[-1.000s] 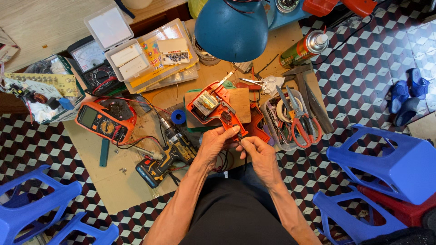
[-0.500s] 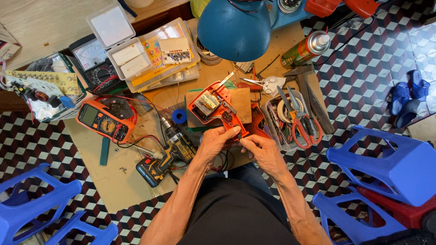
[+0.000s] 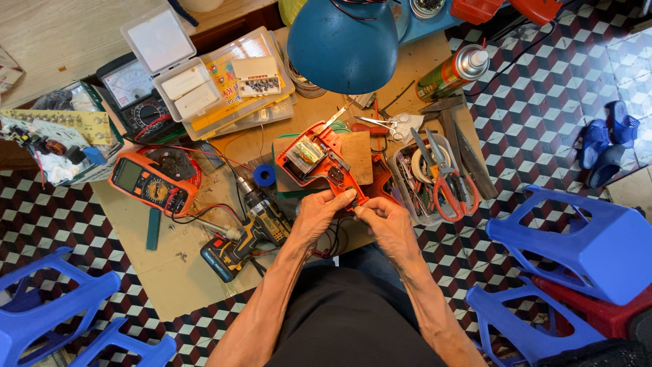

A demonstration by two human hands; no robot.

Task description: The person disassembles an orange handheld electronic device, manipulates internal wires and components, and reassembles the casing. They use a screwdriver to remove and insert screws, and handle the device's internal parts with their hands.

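Take the opened tool casing (image 3: 319, 160) as your landmark: the multimeter (image 3: 151, 182) lies to its left and the scissors tray (image 3: 438, 178) to its right. The lamp shade (image 3: 343, 42) hangs behind it, and the cordless drill (image 3: 248, 228) lies before it to the left, seemingly on cardboard (image 3: 170, 272).

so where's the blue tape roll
Head view, left of centre: the blue tape roll lies just left of the orange casing, above the cordless drill.

1. Orange power-tool housing (image 3: 319, 162), opened, internals and wiring exposed, laid flat on cardboard beside a wooden block.
2. Its handle end is gripped near the bench's front edge.
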